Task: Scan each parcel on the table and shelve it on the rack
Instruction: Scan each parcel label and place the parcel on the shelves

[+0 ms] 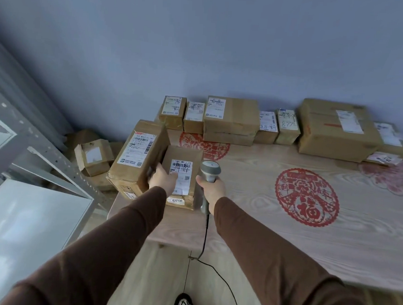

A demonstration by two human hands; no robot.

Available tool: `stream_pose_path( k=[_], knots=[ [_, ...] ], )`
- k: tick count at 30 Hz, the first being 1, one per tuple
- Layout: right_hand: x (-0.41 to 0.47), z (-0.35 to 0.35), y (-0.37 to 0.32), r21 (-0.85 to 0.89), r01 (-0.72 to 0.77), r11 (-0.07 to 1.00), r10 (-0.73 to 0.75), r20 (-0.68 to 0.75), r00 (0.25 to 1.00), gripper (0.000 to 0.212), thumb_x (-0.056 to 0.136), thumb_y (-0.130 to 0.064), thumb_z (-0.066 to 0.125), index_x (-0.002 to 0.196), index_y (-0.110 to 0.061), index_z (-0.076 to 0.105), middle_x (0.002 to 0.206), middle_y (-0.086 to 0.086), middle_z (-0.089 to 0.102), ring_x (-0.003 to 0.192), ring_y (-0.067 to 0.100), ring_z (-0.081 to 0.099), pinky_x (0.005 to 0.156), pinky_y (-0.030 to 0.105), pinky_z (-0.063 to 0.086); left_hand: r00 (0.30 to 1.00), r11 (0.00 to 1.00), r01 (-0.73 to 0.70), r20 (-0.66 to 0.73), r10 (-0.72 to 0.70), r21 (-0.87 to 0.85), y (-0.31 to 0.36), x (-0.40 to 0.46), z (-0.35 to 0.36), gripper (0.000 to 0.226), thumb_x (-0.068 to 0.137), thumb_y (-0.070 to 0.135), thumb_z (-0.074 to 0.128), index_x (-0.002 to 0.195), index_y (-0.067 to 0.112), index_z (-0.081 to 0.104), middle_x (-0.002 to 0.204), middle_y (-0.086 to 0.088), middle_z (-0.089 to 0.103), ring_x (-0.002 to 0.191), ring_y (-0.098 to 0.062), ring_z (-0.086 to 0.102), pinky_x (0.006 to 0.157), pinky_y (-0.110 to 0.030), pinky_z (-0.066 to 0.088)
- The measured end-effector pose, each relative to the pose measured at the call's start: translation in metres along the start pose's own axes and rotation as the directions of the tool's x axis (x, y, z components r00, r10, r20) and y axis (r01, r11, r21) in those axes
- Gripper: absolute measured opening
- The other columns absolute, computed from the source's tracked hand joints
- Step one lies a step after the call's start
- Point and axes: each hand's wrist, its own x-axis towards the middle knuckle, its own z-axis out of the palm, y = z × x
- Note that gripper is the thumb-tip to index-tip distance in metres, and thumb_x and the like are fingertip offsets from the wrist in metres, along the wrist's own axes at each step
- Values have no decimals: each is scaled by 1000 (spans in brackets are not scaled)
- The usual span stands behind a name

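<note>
A small brown parcel point(187, 161) with a white label lies near the table's left front corner. My left hand point(162, 179) rests on its left side, fingers reaching into the gap beside a larger labelled parcel point(138, 158) that stands to the left. My right hand point(211, 189) grips the handle of a grey corded barcode scanner point(210, 170), its head just right of the small parcel's label. A row of several more parcels point(230, 120) lines the table's far edge by the wall.
The wooden table point(251, 202) carries red paper-cut decorations. A grey metal rack point(37, 166) with white shelves stands at the left. Several cardboard boxes point(94, 156) lie on the floor between rack and table. The scanner cable point(204, 242) hangs over the table's front edge.
</note>
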Motion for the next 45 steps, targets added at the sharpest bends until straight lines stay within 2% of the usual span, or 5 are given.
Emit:
stream_pose_path(
  k=[14, 19, 25, 34, 45],
  knots=[
    [13, -82, -3, 104, -8, 995, 7, 14, 1000, 33, 87, -11, 81, 117, -6, 68, 113, 8, 74, 105, 25, 69, 90, 39, 57, 946, 814, 240, 317, -72, -529, 18, -40, 55, 45, 104, 32, 59, 145, 35, 42, 124, 2, 69, 106, -19, 67, 77, -34, 48],
    [6, -146, -61, 171, 155, 973, -147, -59, 987, 33, 88, -11, 80, 119, -7, 67, 117, 11, 74, 112, 32, 68, 100, 50, 55, 941, 758, 77, 298, 160, -648, 96, -72, 58, 53, 102, 43, 60, 149, 41, 36, 128, 2, 67, 109, -18, 63, 86, -37, 45],
    [-28, -230, -150, 119, 434, 893, -428, -70, 901, 19, 89, -17, 80, 90, -32, 68, 70, -25, 71, 69, -6, 65, 55, 7, 48, 878, 688, -33, 308, 367, -725, 184, -105, 73, 84, 90, 53, 72, 158, 24, 32, 145, -4, 61, 135, -25, 57, 121, -49, 38],
    [-101, -310, -250, 90, 727, 681, -715, -134, 687, 46, 97, -28, 70, 139, -19, 53, 128, -2, 66, 117, 13, 61, 99, 31, 51, 801, 607, -360, 99, 590, -708, 291, -175, 66, 106, 70, 86, 56, 158, 34, 29, 157, -1, 48, 145, -22, 44, 125, -49, 29],
    [-182, -323, -289, 37, 855, 517, -837, -188, 514, 40, 80, -69, 68, 99, -33, 67, 64, -8, 65, 45, 12, 55, 44, 24, 44, 701, 472, -535, -56, 711, -701, 364, -215, 49, 93, 81, 77, 53, 159, 35, 25, 153, -1, 53, 143, -19, 47, 126, -50, 28]
  ],
)
